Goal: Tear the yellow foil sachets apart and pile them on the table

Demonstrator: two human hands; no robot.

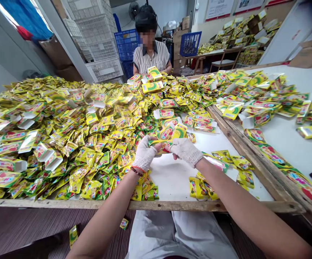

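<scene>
My left hand (145,154), in a white knit glove, grips one end of a small yellow-green carton (161,145). The fingers of my right hand (186,151), gloved as well, are closed on its other end. The carton is above a bare patch of the white tabletop (169,178); whether it is flat or opened out I cannot tell. Right behind it lie more printed cartons (179,131). A large heap of small yellow foil packets (91,144) spreads to the left of my hands. Under my right forearm lie a few packets (199,187) and another carton (218,163).
A wooden strip (239,147) divides the table; cartons (261,108) lie beyond it. Wooden edging (172,205) runs along the front. A co-worker (152,54) is across the table. White crates (91,36) and blue baskets (190,44) stand behind.
</scene>
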